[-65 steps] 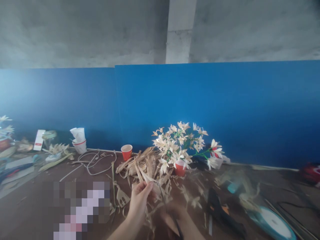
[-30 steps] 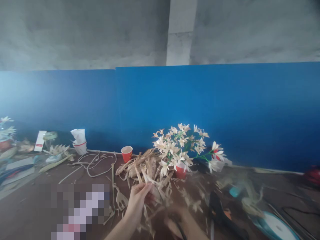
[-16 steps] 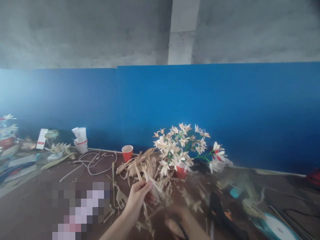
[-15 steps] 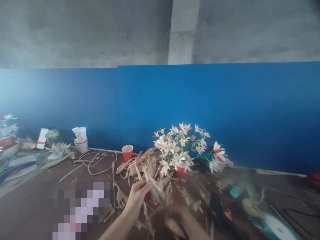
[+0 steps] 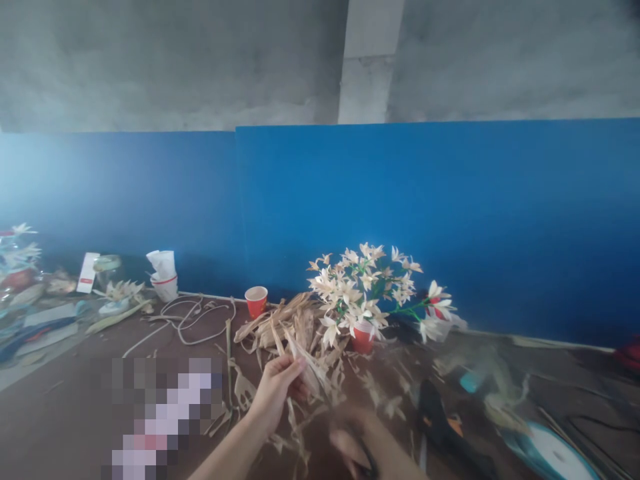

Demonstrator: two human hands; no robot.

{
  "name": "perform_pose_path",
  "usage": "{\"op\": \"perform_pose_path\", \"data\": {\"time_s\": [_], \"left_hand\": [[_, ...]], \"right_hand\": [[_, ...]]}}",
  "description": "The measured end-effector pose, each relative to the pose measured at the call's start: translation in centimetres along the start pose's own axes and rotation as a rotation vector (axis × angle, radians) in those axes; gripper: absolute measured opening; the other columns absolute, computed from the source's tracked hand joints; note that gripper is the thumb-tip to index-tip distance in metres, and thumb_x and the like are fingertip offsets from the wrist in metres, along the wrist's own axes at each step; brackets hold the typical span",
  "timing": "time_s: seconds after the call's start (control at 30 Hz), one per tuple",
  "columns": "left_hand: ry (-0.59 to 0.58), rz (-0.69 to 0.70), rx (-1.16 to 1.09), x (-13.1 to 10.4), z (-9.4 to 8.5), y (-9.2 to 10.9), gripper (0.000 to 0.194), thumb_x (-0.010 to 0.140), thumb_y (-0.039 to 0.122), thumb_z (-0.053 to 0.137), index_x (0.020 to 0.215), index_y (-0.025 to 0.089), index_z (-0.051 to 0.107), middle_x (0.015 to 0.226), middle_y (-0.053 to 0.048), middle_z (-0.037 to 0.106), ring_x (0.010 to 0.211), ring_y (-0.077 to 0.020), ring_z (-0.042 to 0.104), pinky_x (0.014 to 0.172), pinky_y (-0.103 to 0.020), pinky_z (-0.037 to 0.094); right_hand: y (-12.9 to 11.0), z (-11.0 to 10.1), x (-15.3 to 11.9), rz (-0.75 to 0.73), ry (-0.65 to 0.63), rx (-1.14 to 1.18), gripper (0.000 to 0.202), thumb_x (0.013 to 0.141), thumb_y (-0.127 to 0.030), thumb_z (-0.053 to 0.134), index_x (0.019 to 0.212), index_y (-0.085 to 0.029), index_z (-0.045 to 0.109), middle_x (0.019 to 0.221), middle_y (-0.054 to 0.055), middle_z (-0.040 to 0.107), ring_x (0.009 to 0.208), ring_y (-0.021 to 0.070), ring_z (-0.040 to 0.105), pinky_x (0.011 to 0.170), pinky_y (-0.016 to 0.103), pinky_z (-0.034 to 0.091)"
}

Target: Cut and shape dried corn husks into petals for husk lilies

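Note:
Pinched between the thumb and fingers of my left hand (image 5: pixel 283 381) is a pale corn husk piece (image 5: pixel 311 372). My right hand (image 5: pixel 355 440), smeared by motion, is wrapped round dark-handled scissors (image 5: pixel 369 463), whose blades point up toward the husk; whether they touch it is too blurred to tell. Behind my hands lies a heap of dry husks (image 5: pixel 280 327). Husk scraps (image 5: pixel 295 433) are scattered below and around them. Just beyond, pale husk flowers (image 5: pixel 350 287) on green stems stand in a red cup (image 5: pixel 363 339).
An empty red paper cup (image 5: pixel 257 303), a looped white cord (image 5: pixel 200 327) and white cups (image 5: pixel 165 287) are at the back left. On the right lie a black glue gun (image 5: pixel 440 427) and a ribbon spool (image 5: pixel 555 453). A blue partition (image 5: pixel 425 200) stands behind.
The view has shifted slightly. My left hand still pinches the husk, and my right hand stays near it with the scissors, blurred in both frames.

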State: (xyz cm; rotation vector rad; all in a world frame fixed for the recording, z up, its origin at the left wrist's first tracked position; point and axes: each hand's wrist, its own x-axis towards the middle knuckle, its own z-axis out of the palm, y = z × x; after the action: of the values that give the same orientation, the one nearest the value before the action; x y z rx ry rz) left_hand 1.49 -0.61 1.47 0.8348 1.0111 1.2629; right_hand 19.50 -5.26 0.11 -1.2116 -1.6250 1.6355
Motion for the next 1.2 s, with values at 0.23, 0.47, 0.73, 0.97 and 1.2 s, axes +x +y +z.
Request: {"op": "perform_pose_path", "data": {"time_s": [0.23, 0.47, 0.73, 0.97, 1.2], "left_hand": [[-0.005, 0.002, 0.006, 0.0, 0.0, -0.1, 0.038, 0.055, 0.046, 0.077, 0.054, 0.015, 0.054, 0.040, 0.003, 0.056, 0.036, -0.0090, 0.053, 0.037, -0.017, 0.039], [-0.026, 0.009, 0.046, 0.4, -0.5, -0.2, 0.037, 0.057, 0.046, 0.076, 0.055, 0.014, 0.057, 0.041, 0.002, 0.057, 0.035, -0.0093, 0.053, 0.036, -0.017, 0.037], [-0.109, -0.058, 0.060, 0.8, -1.1, 0.2, 0.035, 0.055, 0.043, 0.077, 0.052, 0.015, 0.056, 0.040, 0.004, 0.056, 0.033, -0.0087, 0.052, 0.035, -0.017, 0.035], [-0.179, -0.098, 0.128, 1.0, -1.6, 0.5, 0.034, 0.057, 0.044, 0.076, 0.055, 0.014, 0.061, 0.038, 0.002, 0.057, 0.032, -0.0087, 0.052, 0.033, -0.016, 0.033], [-0.223, -0.079, 0.150, 0.8, -1.6, 0.7, 0.035, 0.056, 0.045, 0.076, 0.053, 0.014, 0.061, 0.038, 0.002, 0.057, 0.031, -0.0079, 0.051, 0.032, -0.016, 0.032]], "right_hand": [[-0.3, 0.0, 0.2, 0.013, -0.017, 0.003, 0.039, 0.066, -0.053, 0.061, 0.083, -0.019, 0.053, 0.040, -0.009, 0.040, 0.036, 0.0087, 0.041, 0.040, 0.020, 0.029], [-0.4, -0.1, 0.1, 0.004, -0.013, -0.006, 0.035, 0.067, -0.050, 0.064, 0.076, -0.018, 0.053, 0.041, -0.008, 0.041, 0.037, 0.0078, 0.040, 0.040, 0.020, 0.027], [0.4, 0.0, -0.7, -0.007, 0.010, -0.021, 0.049, 0.068, -0.058, 0.060, 0.090, -0.015, 0.050, 0.043, -0.012, 0.038, 0.036, 0.0039, 0.033, 0.039, 0.017, 0.023], [0.5, -0.2, -0.6, 0.002, 0.003, -0.037, 0.043, 0.069, -0.053, 0.061, 0.084, -0.014, 0.051, 0.045, -0.011, 0.040, 0.036, 0.0023, 0.032, 0.039, 0.016, 0.023], [0.6, -0.5, -0.7, 0.058, 0.004, -0.031, 0.034, 0.069, -0.040, 0.064, 0.088, -0.015, 0.049, 0.047, -0.012, 0.040, 0.036, 0.0022, 0.033, 0.041, 0.016, 0.024]]}}
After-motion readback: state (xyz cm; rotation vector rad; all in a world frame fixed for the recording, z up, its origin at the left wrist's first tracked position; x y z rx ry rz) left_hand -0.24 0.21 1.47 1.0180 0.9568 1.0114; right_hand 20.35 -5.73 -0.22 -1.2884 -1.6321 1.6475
